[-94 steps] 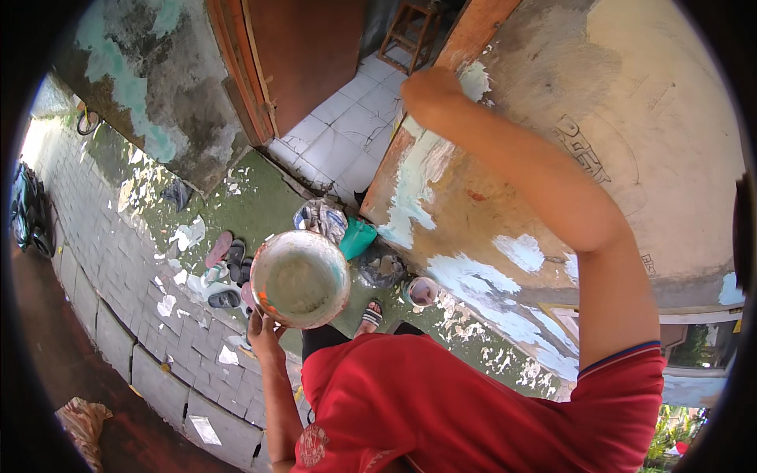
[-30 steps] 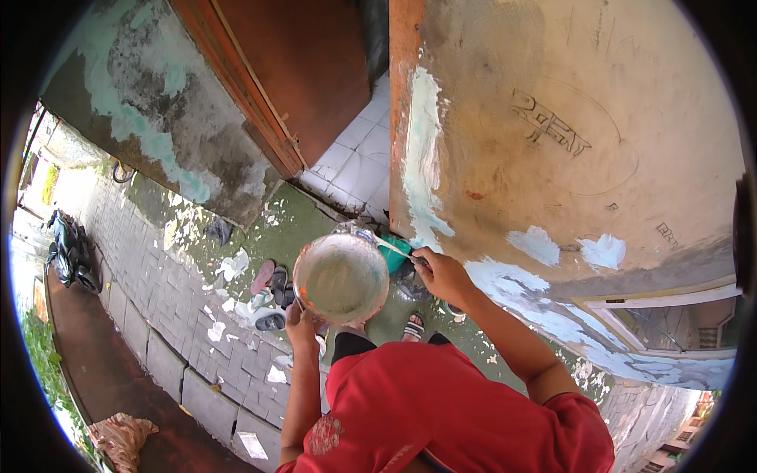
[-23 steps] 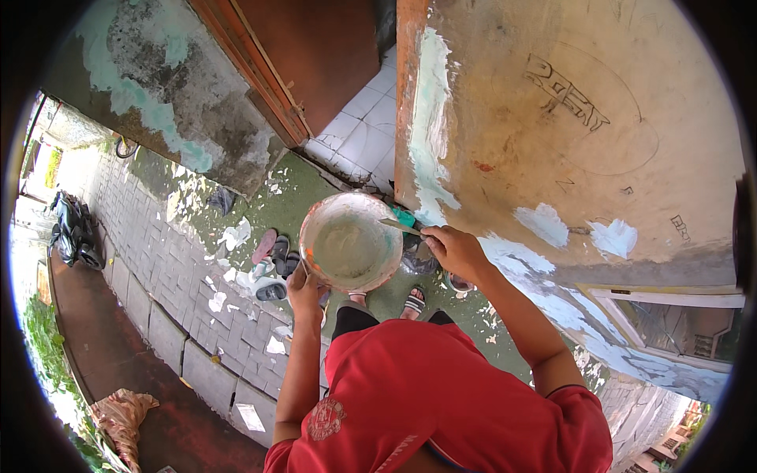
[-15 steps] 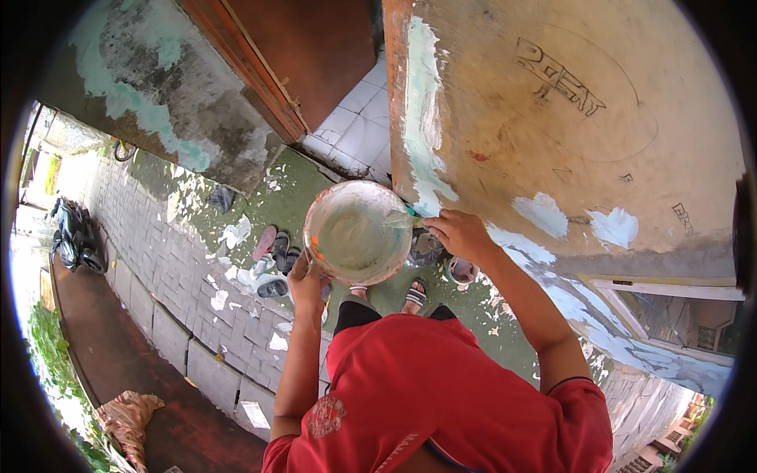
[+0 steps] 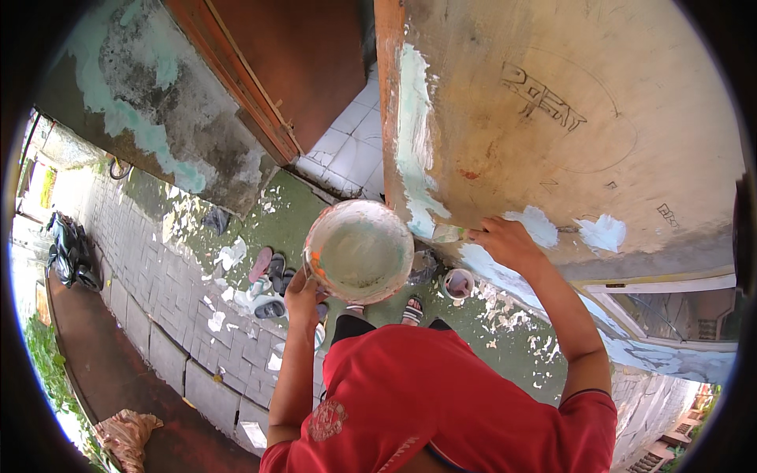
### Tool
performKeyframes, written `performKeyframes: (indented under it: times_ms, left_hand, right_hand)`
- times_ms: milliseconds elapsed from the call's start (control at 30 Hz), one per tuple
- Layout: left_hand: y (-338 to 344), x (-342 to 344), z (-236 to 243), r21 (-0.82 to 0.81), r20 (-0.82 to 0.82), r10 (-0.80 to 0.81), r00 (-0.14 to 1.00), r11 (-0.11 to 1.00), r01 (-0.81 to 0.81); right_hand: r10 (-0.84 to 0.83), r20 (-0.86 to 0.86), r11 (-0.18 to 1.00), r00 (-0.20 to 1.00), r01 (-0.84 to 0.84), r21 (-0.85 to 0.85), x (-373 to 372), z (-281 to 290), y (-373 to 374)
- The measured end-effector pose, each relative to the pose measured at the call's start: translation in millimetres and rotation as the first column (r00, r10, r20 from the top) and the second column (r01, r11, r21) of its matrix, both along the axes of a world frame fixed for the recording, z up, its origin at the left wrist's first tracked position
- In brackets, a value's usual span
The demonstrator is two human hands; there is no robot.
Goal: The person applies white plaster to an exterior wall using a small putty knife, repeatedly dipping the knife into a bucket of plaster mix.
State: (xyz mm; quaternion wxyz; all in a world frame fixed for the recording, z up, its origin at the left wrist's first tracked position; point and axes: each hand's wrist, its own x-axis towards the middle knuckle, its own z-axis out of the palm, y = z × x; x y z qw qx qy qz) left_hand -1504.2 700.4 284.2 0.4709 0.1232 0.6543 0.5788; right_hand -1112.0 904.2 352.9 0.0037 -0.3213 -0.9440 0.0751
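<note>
My left hand (image 5: 302,293) grips the left rim of a wide paint-stained bowl (image 5: 359,251), which has pale residue inside. My right hand (image 5: 506,240) is closed on the handle of a flat putty knife (image 5: 448,233). Its blade is just right of the bowl, over the low edge of the beige wall (image 5: 552,142), where a long pale patch (image 5: 414,150) runs. I cannot tell whether the blade touches the wall.
An orange door frame (image 5: 229,71) borders a tiled doorway (image 5: 351,146). Below are sandals (image 5: 268,307), a small bucket (image 5: 458,284) and scattered paint flakes on the green floor (image 5: 481,339). A motorbike (image 5: 71,252) stands on the paving at left. A window (image 5: 670,315) is at right.
My right hand came down from high on the wall to the bowl, knife in it, then moved right, away from the bowl toward the wall.
</note>
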Motion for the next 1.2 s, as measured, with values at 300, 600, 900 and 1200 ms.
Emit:
performKeyframes:
  times_ms: [300, 600, 900, 1200]
  left_hand:
    - [-4.9, -23.0, -10.1, -0.038, -0.111, 0.082, 0.99, 0.996, -0.087]
    - [-12.3, -48.0, -27.7, -0.018, -0.007, 0.07, 0.998, 0.997, -0.07]
    - [-25.6, -69.6, -43.6, 0.054, 0.027, 0.065, 0.998, 0.996, -0.066]
    - [-35.8, -85.0, -61.4, 0.077, 0.004, 0.079, 0.997, 0.994, -0.079]
  right_hand:
    - [-0.554, -0.381, 0.81, 0.74, 0.372, -0.453, -49.5, -24.2, -32.2]
    - [-0.442, -0.531, 0.896, 0.723, 0.388, -0.217, -79.7, 27.3, -3.3]
    - [-0.539, -0.506, 0.837, 0.674, 0.496, -0.231, -110.0, 76.7, 11.8]
    - [-0.57, -0.485, 0.811, 0.663, 0.548, -0.204, -111.9, 76.4, 22.3]
